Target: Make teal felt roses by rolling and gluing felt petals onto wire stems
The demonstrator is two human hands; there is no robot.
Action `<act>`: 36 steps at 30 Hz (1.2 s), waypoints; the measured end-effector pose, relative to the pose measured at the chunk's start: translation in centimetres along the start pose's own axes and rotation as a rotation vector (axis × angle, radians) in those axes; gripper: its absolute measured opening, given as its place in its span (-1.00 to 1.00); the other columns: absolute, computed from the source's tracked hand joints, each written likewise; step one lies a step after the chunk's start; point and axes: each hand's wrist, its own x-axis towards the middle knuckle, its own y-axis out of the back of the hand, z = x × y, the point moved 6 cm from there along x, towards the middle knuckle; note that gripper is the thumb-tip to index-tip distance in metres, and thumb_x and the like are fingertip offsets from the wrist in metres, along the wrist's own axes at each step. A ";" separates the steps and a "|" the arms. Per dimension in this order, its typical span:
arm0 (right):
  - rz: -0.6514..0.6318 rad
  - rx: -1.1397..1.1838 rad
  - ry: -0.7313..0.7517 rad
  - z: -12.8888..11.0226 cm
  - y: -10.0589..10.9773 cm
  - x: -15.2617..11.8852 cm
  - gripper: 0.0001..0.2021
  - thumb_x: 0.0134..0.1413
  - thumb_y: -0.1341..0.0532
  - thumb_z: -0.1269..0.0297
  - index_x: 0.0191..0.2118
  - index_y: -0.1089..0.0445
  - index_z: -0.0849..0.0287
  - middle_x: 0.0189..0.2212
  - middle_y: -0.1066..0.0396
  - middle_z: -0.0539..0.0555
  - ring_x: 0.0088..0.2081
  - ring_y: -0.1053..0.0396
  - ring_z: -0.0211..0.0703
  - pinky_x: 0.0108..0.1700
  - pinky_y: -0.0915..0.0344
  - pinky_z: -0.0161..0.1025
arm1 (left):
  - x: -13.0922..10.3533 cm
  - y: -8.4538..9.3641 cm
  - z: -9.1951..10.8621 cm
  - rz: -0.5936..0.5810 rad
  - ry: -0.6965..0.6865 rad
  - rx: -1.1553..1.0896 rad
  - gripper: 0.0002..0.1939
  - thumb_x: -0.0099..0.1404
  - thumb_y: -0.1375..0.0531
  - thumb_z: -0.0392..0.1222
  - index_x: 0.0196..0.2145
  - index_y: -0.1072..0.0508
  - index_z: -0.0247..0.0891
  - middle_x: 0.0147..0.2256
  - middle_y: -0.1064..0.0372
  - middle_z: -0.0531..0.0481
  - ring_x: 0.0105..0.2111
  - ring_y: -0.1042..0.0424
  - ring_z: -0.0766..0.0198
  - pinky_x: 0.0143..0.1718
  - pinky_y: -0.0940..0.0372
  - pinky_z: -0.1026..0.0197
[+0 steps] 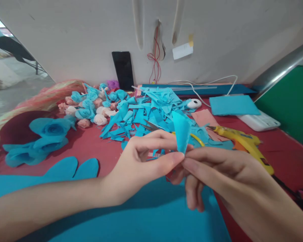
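Note:
A rolled blue paper piece [182,129], wide at the top and narrow at the bottom, stands upright between my hands. My left hand [146,158] pinches its narrow end between thumb and forefinger. From the right, my right hand [214,171] closes thumb and forefinger on the same lower tip, its other fingers hanging below. Under both hands lies a large blue sheet [131,215]. Two rounded blue petal shapes [63,168] rest at the sheet's left. Scissors [153,126] with a yellow handle lie partly hidden behind the rolled piece.
Blue scraps [138,116] are heaped behind my hands. Small paper roses [87,107] and large blue flowers [50,131] lie left. A yellow glue gun [244,141] and folded blue paper [234,105] are right. A black phone [123,70] leans on the back wall.

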 end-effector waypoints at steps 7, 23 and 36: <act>0.014 0.101 -0.040 0.0 -0.5 0.2 -0.76 0.10 -0.16 0.17 -0.54 -0.42 0.07 -0.69 -0.37 -0.07 -0.62 -0.32 -0.33 -0.55 -0.31 -0.44 | -0.2 -0.2 0.2 -0.054 -0.006 -0.060 -0.82 0.17 -0.20 -0.27 -0.56 -0.52 -0.23 -0.40 -0.35 0.01 -0.38 -0.30 0.28 -0.43 -0.30 0.29; 0.278 -0.144 0.120 -0.8 1.0 -0.6 -0.65 0.00 -0.19 -0.06 -0.39 -0.48 0.16 -0.70 -0.33 0.01 -0.65 -0.33 -0.22 -0.63 -0.32 -0.34 | 0.2 0.5 0.6 0.048 -0.146 -0.054 -0.85 0.20 -0.21 -0.31 -0.46 -0.55 -0.13 -0.39 -0.50 0.08 -0.30 -0.43 0.30 -0.30 -0.37 0.30; 0.187 -0.021 0.067 -0.3 0.8 -0.3 -0.74 0.01 -0.23 0.04 -0.47 -0.47 0.13 -0.68 -0.37 0.02 -0.66 -0.32 -0.25 -0.61 -0.32 -0.37 | 0.2 0.3 0.8 0.006 -0.097 -0.141 -0.89 0.08 -0.30 -0.35 -0.53 -0.51 -0.18 -0.52 -0.36 0.13 -0.54 -0.36 0.44 -0.57 -0.36 0.41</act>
